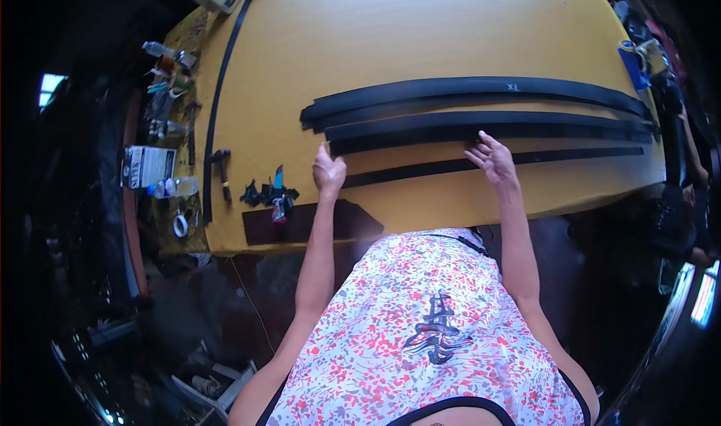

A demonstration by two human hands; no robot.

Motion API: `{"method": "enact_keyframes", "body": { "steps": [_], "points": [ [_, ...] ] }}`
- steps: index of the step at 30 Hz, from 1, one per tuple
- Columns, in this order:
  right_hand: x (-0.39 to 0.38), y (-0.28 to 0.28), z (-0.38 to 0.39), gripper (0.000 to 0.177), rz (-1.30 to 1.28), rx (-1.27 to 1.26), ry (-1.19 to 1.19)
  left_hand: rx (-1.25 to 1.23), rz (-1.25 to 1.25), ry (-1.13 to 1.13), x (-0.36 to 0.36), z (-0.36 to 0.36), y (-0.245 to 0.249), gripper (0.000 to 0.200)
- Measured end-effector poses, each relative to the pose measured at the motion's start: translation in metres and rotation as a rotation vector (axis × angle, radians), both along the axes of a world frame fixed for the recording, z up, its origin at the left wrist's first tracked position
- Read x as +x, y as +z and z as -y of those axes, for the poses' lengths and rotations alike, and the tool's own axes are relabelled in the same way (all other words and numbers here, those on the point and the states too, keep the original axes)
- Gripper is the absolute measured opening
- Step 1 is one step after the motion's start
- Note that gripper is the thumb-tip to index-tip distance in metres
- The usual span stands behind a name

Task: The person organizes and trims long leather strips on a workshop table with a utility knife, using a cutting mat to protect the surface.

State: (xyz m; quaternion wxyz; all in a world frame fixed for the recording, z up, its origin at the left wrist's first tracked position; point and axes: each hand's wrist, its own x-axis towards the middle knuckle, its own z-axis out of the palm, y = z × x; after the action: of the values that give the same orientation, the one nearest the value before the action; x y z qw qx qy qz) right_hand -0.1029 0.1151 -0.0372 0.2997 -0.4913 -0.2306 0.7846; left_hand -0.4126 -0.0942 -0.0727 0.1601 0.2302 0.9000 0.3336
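Several long black strips lie across the yellow table. A wide black strip (466, 129) runs just beyond both hands, and a narrow black strip (420, 169) lies nearer to me. My left hand (329, 174) is at the left ends of these two strips, its fingers curled together; what they grip, if anything, is hidden. My right hand (493, 160) hovers over or rests at the narrow strip, right of its middle, palm partly up. Its fingers are bent but apart, with nothing visible in them. Farther back lies another wide black strip (481, 87) with a pale mark.
On the yellow table (420, 28) a hammer (221, 174) lies at left, near a dark flat piece (300, 223) and a blue-bladed cutter (279, 189). A side ledge holds a plastic bottle (176, 187) and a tape roll (180, 225). Scissors (628, 46) lie at far right.
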Motion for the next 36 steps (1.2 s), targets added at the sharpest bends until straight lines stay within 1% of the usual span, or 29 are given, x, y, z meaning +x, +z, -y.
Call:
{"method": "enact_keyframes", "body": {
  "steps": [1, 2, 4, 5, 9, 11, 12, 15, 18, 19, 20, 22, 24, 26, 28, 29, 30, 32, 33, 34, 35, 36],
  "points": [
    [0.000, 0.002, 0.000, 0.038, -0.001, -0.007, 0.010, 0.024, 0.024, 0.011, -0.003, 0.003, -0.006, 0.053],
    [0.000, 0.004, 0.000, 0.040, 0.000, -0.011, 0.016, 0.052, 0.006, 0.013, -0.005, 0.004, -0.012, 0.050],
    [-0.003, 0.008, 0.002, 0.042, 0.009, -0.015, 0.026, -0.063, 0.138, -0.067, 0.002, -0.002, 0.032, 0.046],
    [-0.003, 0.008, 0.001, 0.045, 0.028, -0.012, 0.020, -0.076, 0.026, -0.036, 0.004, -0.006, 0.028, 0.045],
    [-0.004, 0.008, -0.001, 0.051, 0.042, -0.007, 0.040, -0.103, 0.027, 0.007, 0.009, -0.007, 0.028, 0.048],
    [-0.005, 0.012, -0.003, 0.058, 0.069, -0.008, 0.053, -0.109, 0.027, 0.007, 0.009, -0.008, 0.032, 0.047],
    [-0.006, 0.013, -0.003, 0.058, 0.070, -0.009, 0.059, -0.117, 0.027, 0.003, 0.009, -0.007, 0.033, 0.046],
    [-0.004, 0.012, -0.007, 0.071, 0.061, -0.011, 0.091, -0.081, 0.029, 0.018, 0.007, -0.006, 0.031, 0.045],
    [-0.003, 0.015, -0.006, 0.071, 0.051, 0.005, 0.116, -0.089, 0.097, 0.070, 0.005, -0.007, 0.031, 0.046],
    [-0.003, 0.012, -0.007, 0.070, 0.061, -0.004, 0.108, -0.102, 0.113, 0.085, 0.005, -0.008, 0.031, 0.048],
    [-0.003, 0.009, -0.008, 0.068, 0.071, -0.014, 0.103, -0.085, 0.065, 0.077, 0.003, -0.006, 0.020, 0.048],
    [0.000, 0.005, -0.010, 0.053, 0.044, -0.018, 0.143, -0.076, 0.098, 0.076, 0.005, -0.006, 0.031, 0.049],
    [0.000, 0.004, -0.011, 0.046, 0.048, -0.041, 0.157, -0.064, 0.066, 0.091, 0.004, -0.006, 0.026, 0.049],
    [0.000, 0.002, -0.013, 0.044, 0.053, -0.041, 0.174, -0.075, 0.103, 0.085, 0.001, -0.004, 0.026, 0.052],
    [0.004, 0.001, -0.014, 0.043, 0.065, -0.034, 0.180, -0.012, 0.149, -0.013, -0.002, -0.002, 0.027, 0.055],
    [0.004, 0.001, -0.014, 0.042, 0.060, -0.034, 0.175, 0.055, 0.204, -0.055, -0.007, 0.002, 0.022, 0.056],
    [0.004, 0.002, -0.012, 0.041, 0.054, -0.036, 0.170, 0.060, 0.207, -0.055, -0.012, 0.008, 0.013, 0.056],
    [0.006, 0.004, -0.009, 0.039, 0.066, -0.030, 0.167, 0.190, 0.142, -0.006, -0.022, 0.022, 0.001, 0.052],
    [0.008, 0.004, -0.007, 0.039, 0.130, 0.012, 0.183, 0.155, 0.148, 0.009, -0.027, 0.033, 0.015, 0.045],
    [0.010, 0.003, -0.005, 0.039, 0.195, 0.053, 0.202, 0.071, 0.101, 0.043, -0.032, 0.046, 0.027, 0.036],
    [0.009, 0.013, 0.005, 0.038, 0.264, 0.143, 0.227, 0.019, -0.050, 0.058, -0.038, 0.064, 0.026, 0.029],
    [0.010, 0.020, 0.013, 0.038, 0.265, 0.142, 0.233, -0.017, -0.305, 0.044, -0.043, 0.085, 0.029, 0.024]
  ]
}}
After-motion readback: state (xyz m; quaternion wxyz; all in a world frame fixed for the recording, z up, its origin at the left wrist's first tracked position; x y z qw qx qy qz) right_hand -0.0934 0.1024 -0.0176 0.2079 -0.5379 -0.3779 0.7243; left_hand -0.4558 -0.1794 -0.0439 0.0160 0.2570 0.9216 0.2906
